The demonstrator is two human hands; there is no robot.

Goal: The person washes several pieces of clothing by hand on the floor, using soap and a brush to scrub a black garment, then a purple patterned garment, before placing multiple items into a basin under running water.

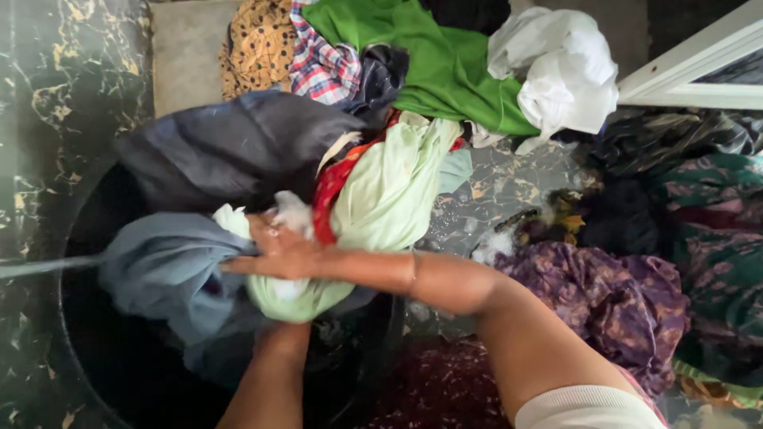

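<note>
Right now the right hand is clenched on a soapy pale green cloth, bunched with a blue-grey garment over the black tub. Left hand is hidden under the bundle, so its grip can't be told. Risk: the wet bundle slips, because suds slick the fingers and the red cloth drags along.

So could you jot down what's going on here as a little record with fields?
Setting: dark marbled floor
Right hand: grips a soapy bundle of pale green cloth and grey-blue cloth
Left hand: hidden under the bundle; only the forearm shows
Below hands: black tub
Also in bundle: dark grey garment, red cloth
Behind: pile with green garment, white cloth, checked shirt
Right side: purple patterned fabric
</note>
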